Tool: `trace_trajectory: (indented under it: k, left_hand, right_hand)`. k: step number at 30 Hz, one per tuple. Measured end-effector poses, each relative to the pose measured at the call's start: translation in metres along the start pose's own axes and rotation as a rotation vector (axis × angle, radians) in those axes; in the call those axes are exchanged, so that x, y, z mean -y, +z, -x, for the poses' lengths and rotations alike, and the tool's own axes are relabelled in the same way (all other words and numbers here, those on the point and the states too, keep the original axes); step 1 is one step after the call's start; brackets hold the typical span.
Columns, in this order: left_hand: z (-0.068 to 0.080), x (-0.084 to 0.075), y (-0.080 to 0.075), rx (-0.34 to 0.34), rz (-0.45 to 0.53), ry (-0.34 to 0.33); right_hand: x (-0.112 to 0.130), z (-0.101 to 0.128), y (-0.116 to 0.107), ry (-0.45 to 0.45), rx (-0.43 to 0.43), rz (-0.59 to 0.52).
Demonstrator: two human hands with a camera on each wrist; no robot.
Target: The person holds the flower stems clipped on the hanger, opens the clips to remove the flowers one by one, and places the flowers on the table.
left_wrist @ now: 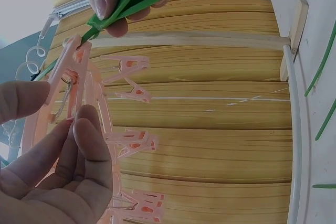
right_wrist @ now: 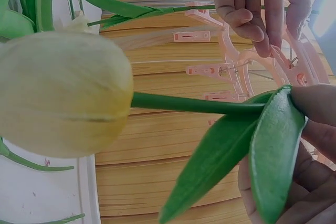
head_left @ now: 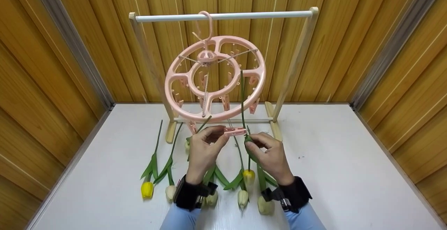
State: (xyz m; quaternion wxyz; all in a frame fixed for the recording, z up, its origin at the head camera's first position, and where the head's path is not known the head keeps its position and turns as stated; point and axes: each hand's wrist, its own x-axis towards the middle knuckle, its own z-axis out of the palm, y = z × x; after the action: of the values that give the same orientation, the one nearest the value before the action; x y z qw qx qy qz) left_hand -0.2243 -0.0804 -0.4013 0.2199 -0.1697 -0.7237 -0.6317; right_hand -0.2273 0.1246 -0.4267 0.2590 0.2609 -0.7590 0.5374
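Note:
My left hand (head_left: 206, 149) pinches the handle ends of a pink clothespin (head_left: 235, 131) between thumb and fingers. The clothespin's mouth sits right at the green stem of an artificial tulip (right_wrist: 63, 93), pale yellow and head down, its stem pointing up past the hanger's rim. My right hand (head_left: 270, 153) grips this tulip by stem and leaves (right_wrist: 275, 156), just beside the clothespin. Close in front of both hands hangs a round pink clip hanger (head_left: 262, 79), tilted, with several clothespins around it. Behind the left hand another tulip's stem (head_left: 204, 124) slants near a clip, partly hidden.
The hanger's hook (head_left: 210, 23) hangs on the white bar (head_left: 258, 15) of a wooden-legged rack (head_left: 295, 62). On the white table (head_left: 331, 174) lie several tulips, among them a bright yellow one (head_left: 147, 190) at left and a cream one (head_left: 242, 199). Wood-patterned walls enclose the table.

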Motion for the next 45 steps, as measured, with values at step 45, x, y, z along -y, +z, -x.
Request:
trace_trajectory:
  k: [45]
  left_hand:
    - [-0.0003,-0.003,-0.0012,0.001,0.031,-0.032]
  right_hand:
    - [0.0031,-0.0013,-0.0005,0.005,0.005,-0.036]
